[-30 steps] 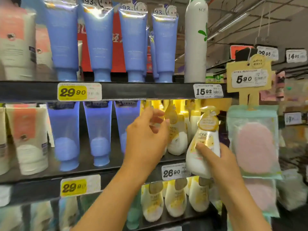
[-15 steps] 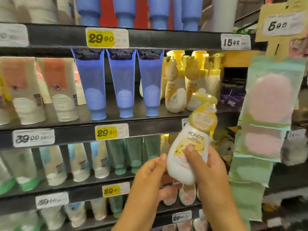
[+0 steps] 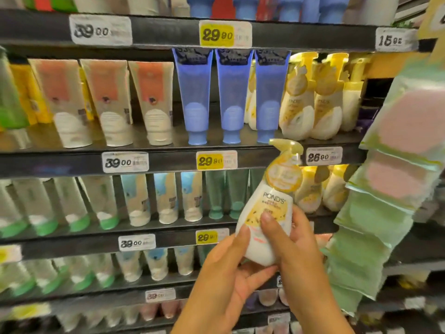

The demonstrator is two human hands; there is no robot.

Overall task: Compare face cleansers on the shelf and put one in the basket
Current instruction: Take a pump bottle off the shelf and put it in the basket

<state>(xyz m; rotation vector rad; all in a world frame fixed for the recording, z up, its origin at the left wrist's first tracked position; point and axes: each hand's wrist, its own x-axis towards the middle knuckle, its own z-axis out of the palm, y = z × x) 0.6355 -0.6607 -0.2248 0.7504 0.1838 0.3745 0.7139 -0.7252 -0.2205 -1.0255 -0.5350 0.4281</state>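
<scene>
Both hands are now holding the pump bottle down in front of the lower shelves, where a second ago the left hand [image 3: 227, 268] was reaching into the shelf alone and the view was sitting higher on the rack; the POND'S foaming cleanser bottle [image 3: 267, 213] is tilting slightly rightward, off the shelf entirely, with the left fingers cupping its base from below and the left thumb pressing its front, while the right hand [image 3: 297, 247] is wrapping its side and back with the thumb lying across the yellow label; no basket is showing in this view, so the comparing step is looking like the one in hand and the drop into the basket is not yet done; the risk from here is the smooth, rounded bottle slipping as one hand lets go, since the grip is sitting low and the pump head [image 3: 285, 147] is making it top-heavy; a swing to the right could also be brushing the hanging green sponge packs [image 3: 385, 184] just beside it; legible writing is limited to "POND'S" on the bottle and price tags reading 39.00 [image 3: 125, 162], 29.90 [image 3: 216, 34], and what looks like 26.90 [image 3: 323, 156]; smaller print is too blurred to read.
</scene>
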